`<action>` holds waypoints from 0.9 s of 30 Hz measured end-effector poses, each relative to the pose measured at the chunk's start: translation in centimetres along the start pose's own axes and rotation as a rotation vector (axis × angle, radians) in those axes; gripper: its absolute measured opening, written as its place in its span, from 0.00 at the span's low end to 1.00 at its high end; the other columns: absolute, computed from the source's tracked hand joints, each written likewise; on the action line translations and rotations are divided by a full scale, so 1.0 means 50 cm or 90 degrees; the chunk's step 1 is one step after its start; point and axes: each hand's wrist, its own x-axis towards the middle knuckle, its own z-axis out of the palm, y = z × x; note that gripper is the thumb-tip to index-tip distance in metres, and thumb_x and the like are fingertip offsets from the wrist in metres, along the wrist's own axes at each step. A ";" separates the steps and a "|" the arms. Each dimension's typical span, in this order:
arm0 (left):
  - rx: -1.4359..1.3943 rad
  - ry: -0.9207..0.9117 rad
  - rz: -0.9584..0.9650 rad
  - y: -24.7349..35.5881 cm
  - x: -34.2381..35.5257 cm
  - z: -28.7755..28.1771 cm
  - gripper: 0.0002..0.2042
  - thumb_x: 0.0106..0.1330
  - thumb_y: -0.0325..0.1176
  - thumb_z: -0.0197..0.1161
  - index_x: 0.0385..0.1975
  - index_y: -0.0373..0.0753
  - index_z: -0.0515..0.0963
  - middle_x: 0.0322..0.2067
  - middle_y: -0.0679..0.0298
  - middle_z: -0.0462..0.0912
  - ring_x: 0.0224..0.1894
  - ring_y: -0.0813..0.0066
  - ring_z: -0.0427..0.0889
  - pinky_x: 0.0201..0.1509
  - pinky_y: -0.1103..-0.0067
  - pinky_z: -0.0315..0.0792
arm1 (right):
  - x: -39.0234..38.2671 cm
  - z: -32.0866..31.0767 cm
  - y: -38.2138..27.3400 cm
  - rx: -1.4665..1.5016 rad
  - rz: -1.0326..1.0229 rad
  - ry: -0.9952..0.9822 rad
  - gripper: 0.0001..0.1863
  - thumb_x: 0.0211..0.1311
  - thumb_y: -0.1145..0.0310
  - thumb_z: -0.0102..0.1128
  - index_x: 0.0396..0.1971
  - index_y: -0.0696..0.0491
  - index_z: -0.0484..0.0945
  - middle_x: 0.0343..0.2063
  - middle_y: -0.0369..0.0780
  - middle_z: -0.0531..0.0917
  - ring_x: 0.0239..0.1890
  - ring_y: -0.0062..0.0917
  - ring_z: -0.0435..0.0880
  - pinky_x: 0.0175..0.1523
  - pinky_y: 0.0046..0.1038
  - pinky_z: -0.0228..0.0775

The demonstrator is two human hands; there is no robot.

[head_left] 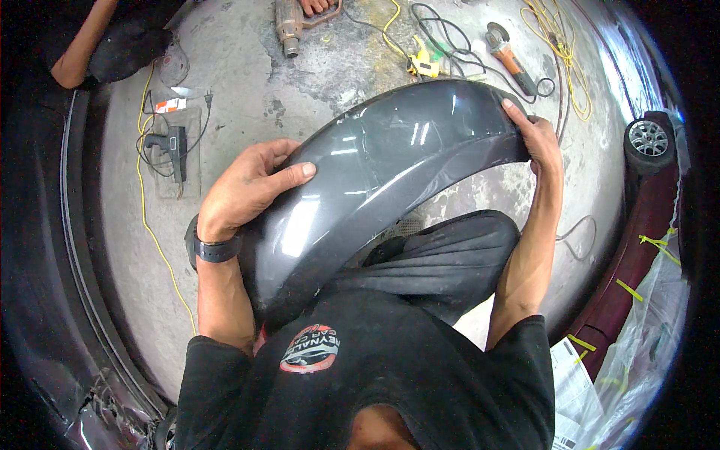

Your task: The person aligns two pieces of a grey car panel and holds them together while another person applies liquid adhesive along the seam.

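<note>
A glossy dark grey car fender (390, 142) arches across my lap, with scuffs and a faint crack-like line on its surface. My left hand (259, 180) grips its upper left edge, thumb on the outer face and fingers behind the rim. At the narrow right end, my right hand (534, 133) pinches the panel between thumb and fingers. The fingers behind the panel are partly hidden. Under it shows my bent knee (465, 240) in dark trousers.
Around me on the concrete floor (232, 90) lie a black soldering gun (176, 154), an angle grinder (510, 61), a yellow socket (424, 64) and tangled cords. Another person's hand (319, 6) holds a heat gun (289, 30). A maroon car (630, 255) with taped plastic stands right, dark bodywork left.
</note>
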 end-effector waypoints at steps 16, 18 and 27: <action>0.032 0.003 -0.010 -0.013 0.006 -0.009 0.21 0.69 0.38 0.66 0.55 0.29 0.74 0.42 0.66 0.84 0.41 0.82 0.81 0.47 0.83 0.75 | -0.028 -0.009 -0.031 0.001 0.015 -0.005 0.41 0.45 0.38 0.76 0.29 0.71 0.82 0.22 0.44 0.83 0.20 0.27 0.80 0.27 0.28 0.70; 0.004 -0.014 -0.013 -0.013 0.008 -0.009 0.21 0.69 0.38 0.66 0.55 0.29 0.74 0.43 0.66 0.84 0.41 0.82 0.81 0.47 0.83 0.75 | -0.036 -0.011 -0.036 -0.007 0.002 0.005 0.43 0.45 0.37 0.76 0.30 0.72 0.82 0.24 0.45 0.83 0.22 0.27 0.81 0.29 0.29 0.71; -0.019 0.020 0.000 -0.001 0.004 0.001 0.23 0.68 0.38 0.68 0.56 0.29 0.73 0.43 0.63 0.85 0.41 0.81 0.83 0.47 0.83 0.76 | -0.027 -0.016 -0.035 0.029 -0.009 -0.024 0.41 0.46 0.39 0.76 0.30 0.71 0.83 0.23 0.45 0.84 0.23 0.27 0.82 0.31 0.27 0.72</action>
